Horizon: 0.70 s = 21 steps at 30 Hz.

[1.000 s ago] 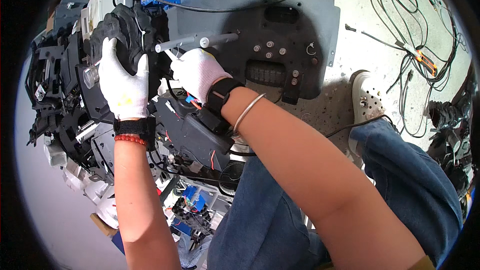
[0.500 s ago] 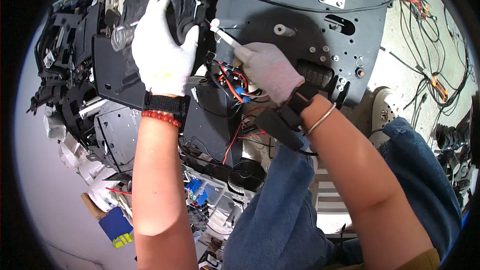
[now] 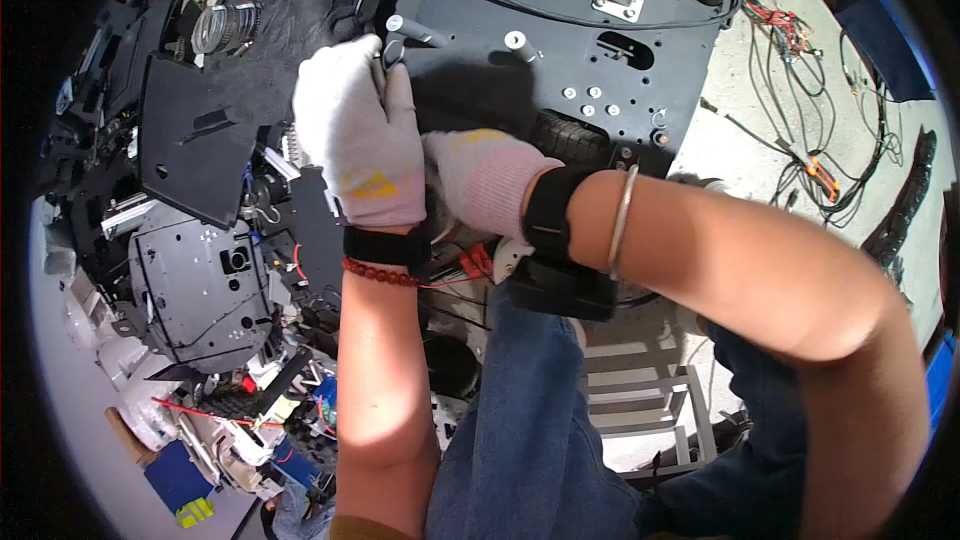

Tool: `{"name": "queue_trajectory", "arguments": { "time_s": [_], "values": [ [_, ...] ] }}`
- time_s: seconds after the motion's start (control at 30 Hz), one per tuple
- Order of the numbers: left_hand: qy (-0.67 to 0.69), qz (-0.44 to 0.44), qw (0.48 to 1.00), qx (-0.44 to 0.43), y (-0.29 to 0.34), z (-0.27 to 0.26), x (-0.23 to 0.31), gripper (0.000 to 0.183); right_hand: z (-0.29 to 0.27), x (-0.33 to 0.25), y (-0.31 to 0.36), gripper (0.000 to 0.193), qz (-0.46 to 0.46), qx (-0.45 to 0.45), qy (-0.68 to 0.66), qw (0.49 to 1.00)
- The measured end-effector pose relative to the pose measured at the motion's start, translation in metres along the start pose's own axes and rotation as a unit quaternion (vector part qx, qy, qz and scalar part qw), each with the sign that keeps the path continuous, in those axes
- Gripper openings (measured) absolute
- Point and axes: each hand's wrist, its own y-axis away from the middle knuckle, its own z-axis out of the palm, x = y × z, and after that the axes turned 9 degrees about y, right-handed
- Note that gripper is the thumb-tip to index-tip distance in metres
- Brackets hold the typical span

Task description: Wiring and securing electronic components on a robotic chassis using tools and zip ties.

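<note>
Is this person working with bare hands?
No, both the left hand and the right hand are covered by light-coloured gloves with yellow patches.

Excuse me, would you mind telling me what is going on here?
A person's white-gloved left hand has its thumb and fingertips close to a small, dark, round-ended piece; whether it is gripped is unclear. Nearby, two pale, cylindrical posts stand on a dark grey metal plate with holes. The white-gloved right hand is beside the left, its fingertips hidden, so what it holds cannot be told.
</note>
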Motion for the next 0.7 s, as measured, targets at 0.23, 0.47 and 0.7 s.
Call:
{"name": "queue_trajectory", "arguments": {
  "time_s": [0.23,0.47,0.7],
  "values": [
    [0.11,-0.095,0.989,0.004,0.025,-0.017,0.003,0.023,-0.091,0.044,0.106,0.036,0.021,-0.19,0.028,0.981],
    [0.155,-0.372,0.91,-0.101,0.054,0.025,-0.034,0.037,-0.125,0.216,0.298,0.027,0.392,0.176,-0.072,0.9],
    [0.417,-0.513,0.749,0.038,0.047,0.071,-0.074,0.037,0.002,0.335,0.434,0.036,0.585,0.151,0.133,0.785]
  ]
}}
